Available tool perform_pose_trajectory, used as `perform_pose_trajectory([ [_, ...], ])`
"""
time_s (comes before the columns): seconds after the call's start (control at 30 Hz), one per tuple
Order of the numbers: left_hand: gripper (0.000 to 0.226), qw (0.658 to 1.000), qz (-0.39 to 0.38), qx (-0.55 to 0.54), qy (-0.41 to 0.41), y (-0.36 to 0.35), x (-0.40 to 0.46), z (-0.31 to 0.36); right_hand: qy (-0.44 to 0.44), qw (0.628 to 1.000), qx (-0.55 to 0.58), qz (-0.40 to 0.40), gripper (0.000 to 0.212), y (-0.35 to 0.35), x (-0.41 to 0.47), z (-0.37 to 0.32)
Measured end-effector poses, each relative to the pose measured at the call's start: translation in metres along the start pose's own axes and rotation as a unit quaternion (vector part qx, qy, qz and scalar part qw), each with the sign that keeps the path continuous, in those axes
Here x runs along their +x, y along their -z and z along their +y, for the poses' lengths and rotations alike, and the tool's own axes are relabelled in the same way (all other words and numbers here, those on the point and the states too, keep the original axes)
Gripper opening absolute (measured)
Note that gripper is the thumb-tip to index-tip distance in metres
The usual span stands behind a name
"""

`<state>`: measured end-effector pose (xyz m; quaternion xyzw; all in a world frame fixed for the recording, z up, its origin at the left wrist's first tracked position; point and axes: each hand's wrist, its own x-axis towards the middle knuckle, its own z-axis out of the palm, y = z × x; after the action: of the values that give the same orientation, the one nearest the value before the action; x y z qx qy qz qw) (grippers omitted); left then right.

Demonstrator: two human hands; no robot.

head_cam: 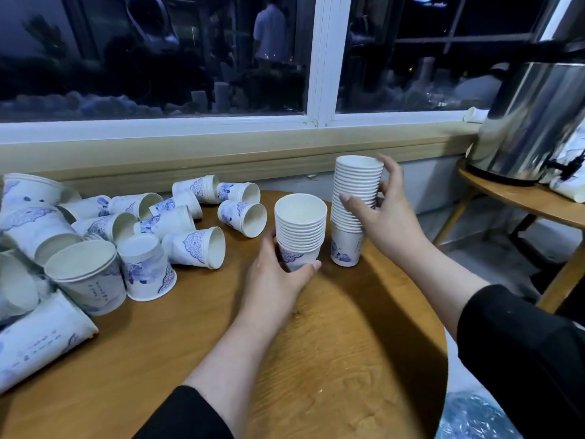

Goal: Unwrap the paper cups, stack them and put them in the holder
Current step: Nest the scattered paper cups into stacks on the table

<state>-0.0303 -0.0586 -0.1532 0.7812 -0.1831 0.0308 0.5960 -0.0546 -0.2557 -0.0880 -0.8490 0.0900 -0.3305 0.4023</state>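
paper cups stand in two upright piles on the desk (348, 343): the short stack (300, 229) clasped at its base by the left hand (278, 274), the tall stack (354, 210) just right, right hand (376, 213) curled around it.

The cups (300, 229) are matt white paper with blue prints. The table (348, 343) is smooth wood with grain. The urn (531, 122) is shiny metal.
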Motion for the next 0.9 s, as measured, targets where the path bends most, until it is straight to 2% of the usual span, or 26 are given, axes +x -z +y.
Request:
perform_pose_trajectory([
  [0.2, 0.07, 1.0, 0.01, 0.006, -0.002, 0.001, 0.003, -0.002, -0.015, 0.999, 0.003, -0.035, 0.105, -0.017, -0.004, 0.007],
  [0.37, 0.07, 1.0, 0.012, 0.028, -0.001, 0.001, 0.004, -0.002, -0.056, 0.996, 0.005, -0.067, 0.108, -0.034, -0.018, 0.026],
  [0.43, 0.069, 0.999, 0.01, 0.032, 0.001, 0.001, 0.005, -0.002, -0.055, 0.997, -0.007, -0.056, 0.107, -0.04, -0.02, 0.03],
  [0.53, 0.067, 0.999, 0.018, 0.042, 0.002, 0.002, 0.009, -0.004, -0.066, 0.994, -0.015, -0.085, 0.098, -0.05, -0.016, 0.033],
  [0.63, 0.063, 0.998, 0.035, 0.048, 0.012, 0.006, 0.01, -0.004, -0.061, 0.978, -0.059, -0.191, 0.071, -0.061, -0.006, 0.029],
  [0.7, 0.06, 0.997, 0.054, 0.045, 0.019, 0.009, 0.011, -0.005, -0.049, 0.97, -0.082, -0.222, 0.056, -0.068, 0.003, 0.022],
  [0.83, 0.056, 0.995, 0.084, 0.028, 0.036, 0.016, 0.016, -0.008, -0.087, 0.977, -0.019, -0.192, 0.045, -0.081, 0.012, 0.011],
  [0.9, 0.055, 0.994, 0.099, 0.015, 0.037, 0.019, 0.018, -0.009, -0.115, 0.979, -0.005, -0.168, 0.052, -0.089, 0.017, 0.005],
])
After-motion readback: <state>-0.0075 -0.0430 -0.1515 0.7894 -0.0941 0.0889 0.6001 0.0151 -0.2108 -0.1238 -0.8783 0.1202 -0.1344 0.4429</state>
